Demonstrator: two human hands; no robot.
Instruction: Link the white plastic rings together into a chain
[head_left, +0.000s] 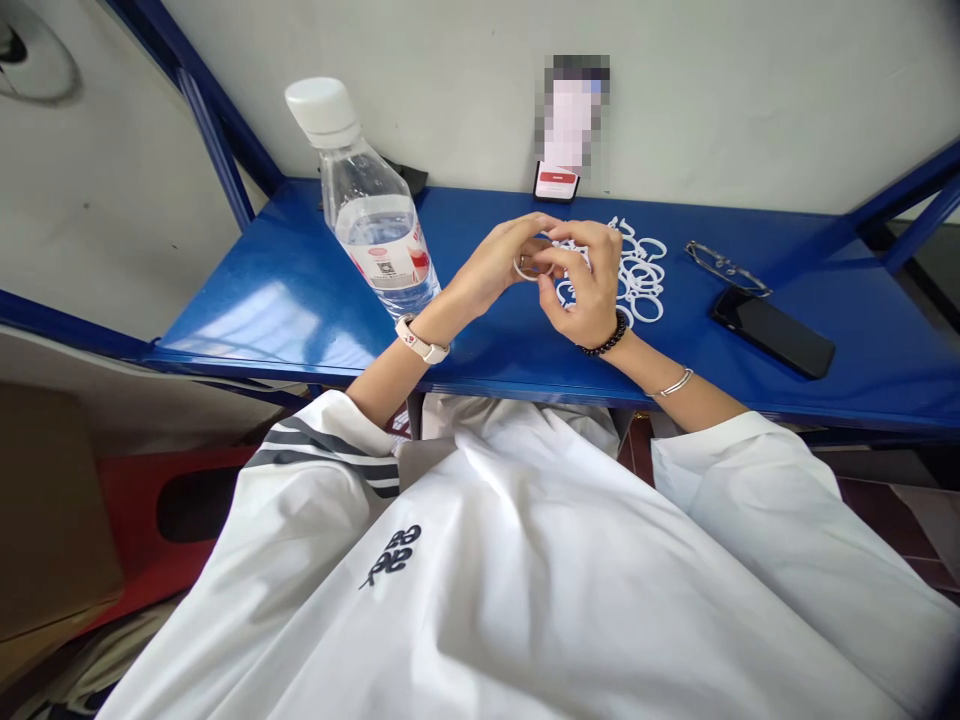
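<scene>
To the left of the fingers, near the left forearm, a clear plastic bottle with a white cap and a printed label (379, 250) stands on the glossy blue tabletop (480, 365). A pale wristband (421, 340) circles the left wrist.

The left hand (501, 262) is curled inward, its fingers bent closely around the left side of a thin, round, white plastic-looking ring (534, 277); some of its fingertips are hidden. The ring is raised between the two hands. The right hand (589, 280) meets it from the other side, thumb and index finger nearly together on the right edge. Beyond the fingers, a lit phone with a partly blurred screen (556, 182) leans upright against the wall.

The ring should be very light and fairly stiff, with slight give if squeezed across, and perhaps slippery because it looks smooth. Its thin band could bend or snap under a hard twist, so opposite points of the rim seem the best hold.

Just right of the fingers, partly behind the right hand, lies a loose heap of similar white rings (643, 275). Farther right are thin-framed eyeglasses (727, 268) and, nearer the wearer, a flat black phone (772, 332).
</scene>
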